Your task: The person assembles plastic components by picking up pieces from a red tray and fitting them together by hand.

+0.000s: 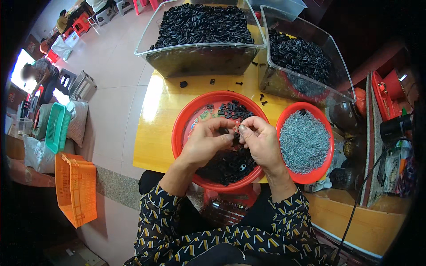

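Observation:
Both hands meet over a round red basin that holds small black plastic pieces and has a printed bottom. My left hand is closed in a pinch on a small black plastic piece, mostly hidden by the fingers. Close beside it, my right hand pinches thumb against forefinger; whatever is between them is too small to make out. To the right, a red oval tray is heaped with small silver screws, with a black piece on top at its far end.
Two clear plastic bins full of black pieces stand at the back of the yellow table. Loose black pieces lie before them. An orange crate and a green basket are at left. A person sits far left.

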`<action>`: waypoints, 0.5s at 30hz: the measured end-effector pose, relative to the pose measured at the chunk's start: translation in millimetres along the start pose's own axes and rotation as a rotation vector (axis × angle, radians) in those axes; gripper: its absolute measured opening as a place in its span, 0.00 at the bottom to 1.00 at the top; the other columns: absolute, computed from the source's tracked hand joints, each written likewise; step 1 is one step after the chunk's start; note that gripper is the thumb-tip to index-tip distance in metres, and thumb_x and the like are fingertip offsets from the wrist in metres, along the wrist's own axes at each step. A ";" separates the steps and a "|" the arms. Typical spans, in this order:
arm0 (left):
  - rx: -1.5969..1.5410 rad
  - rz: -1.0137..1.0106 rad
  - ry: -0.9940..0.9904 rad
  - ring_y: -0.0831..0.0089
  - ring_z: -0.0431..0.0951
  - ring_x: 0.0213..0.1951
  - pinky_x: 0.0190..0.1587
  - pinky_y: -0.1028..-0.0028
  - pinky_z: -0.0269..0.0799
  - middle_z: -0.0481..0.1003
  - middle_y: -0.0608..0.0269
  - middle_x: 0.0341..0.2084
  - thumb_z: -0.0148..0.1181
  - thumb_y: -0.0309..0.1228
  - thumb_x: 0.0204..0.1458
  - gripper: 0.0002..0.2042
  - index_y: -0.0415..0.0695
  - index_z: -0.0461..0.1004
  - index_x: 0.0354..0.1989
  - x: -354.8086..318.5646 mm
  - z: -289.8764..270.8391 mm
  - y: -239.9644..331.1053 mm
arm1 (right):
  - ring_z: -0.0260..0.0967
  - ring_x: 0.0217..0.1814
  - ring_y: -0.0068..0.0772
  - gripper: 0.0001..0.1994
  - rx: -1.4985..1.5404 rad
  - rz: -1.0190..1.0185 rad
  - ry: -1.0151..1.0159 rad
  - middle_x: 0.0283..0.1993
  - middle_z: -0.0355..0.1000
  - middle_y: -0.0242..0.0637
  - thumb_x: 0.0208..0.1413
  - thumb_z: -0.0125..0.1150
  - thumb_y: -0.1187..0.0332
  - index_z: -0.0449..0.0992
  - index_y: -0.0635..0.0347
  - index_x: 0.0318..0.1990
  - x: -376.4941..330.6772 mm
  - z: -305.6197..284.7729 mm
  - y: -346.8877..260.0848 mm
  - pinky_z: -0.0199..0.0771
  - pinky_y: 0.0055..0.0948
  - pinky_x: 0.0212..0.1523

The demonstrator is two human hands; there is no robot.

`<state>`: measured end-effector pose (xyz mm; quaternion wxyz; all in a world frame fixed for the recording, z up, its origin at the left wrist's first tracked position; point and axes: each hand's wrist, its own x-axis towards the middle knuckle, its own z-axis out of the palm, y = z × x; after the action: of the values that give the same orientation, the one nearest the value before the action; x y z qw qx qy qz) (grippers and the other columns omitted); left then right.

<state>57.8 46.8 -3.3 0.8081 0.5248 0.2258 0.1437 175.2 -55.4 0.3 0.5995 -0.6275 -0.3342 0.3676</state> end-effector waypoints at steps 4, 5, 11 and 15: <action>-0.150 -0.107 0.046 0.79 0.70 0.26 0.27 0.80 0.68 0.70 0.63 0.28 0.46 0.21 0.49 0.13 0.35 0.63 0.44 1.6 -7.3 4.5 | 0.61 0.23 0.15 0.04 0.060 0.046 0.037 0.23 0.65 0.28 0.53 0.48 0.72 0.67 0.64 0.31 0.6 -1.6 -0.9 0.63 0.15 0.24; -0.220 -0.065 0.034 0.78 0.71 0.26 0.27 0.81 0.68 0.70 0.62 0.28 0.45 0.21 0.49 0.11 0.35 0.63 0.43 1.0 -7.9 5.1 | 0.61 0.23 0.15 0.04 0.061 0.046 0.037 0.23 0.65 0.28 0.53 0.48 0.72 0.67 0.64 0.31 1.2 -1.9 0.4 0.63 0.15 0.24; -0.317 0.083 0.001 0.78 0.72 0.25 0.25 0.82 0.68 0.71 0.59 0.28 0.46 0.20 0.50 0.08 0.37 0.65 0.39 -1.0 -6.5 7.1 | 0.63 0.25 0.16 0.05 0.181 -0.006 0.025 0.25 0.66 0.30 0.53 0.48 0.72 0.66 0.64 0.32 3.0 -2.0 2.8 0.65 0.16 0.25; -0.241 0.073 0.065 0.78 0.72 0.22 0.22 0.82 0.68 0.72 0.61 0.25 0.52 0.20 0.47 0.06 0.37 0.68 0.35 -3.9 -12.6 4.1 | 0.64 0.26 0.17 0.05 0.235 -0.012 0.003 0.26 0.66 0.31 0.53 0.48 0.73 0.67 0.65 0.33 1.9 0.7 0.0 0.67 0.17 0.26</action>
<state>48.0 56.5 -3.2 0.8516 0.4269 0.2140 0.2160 175.5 -53.4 0.2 0.6716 -0.5515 -0.2920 0.3995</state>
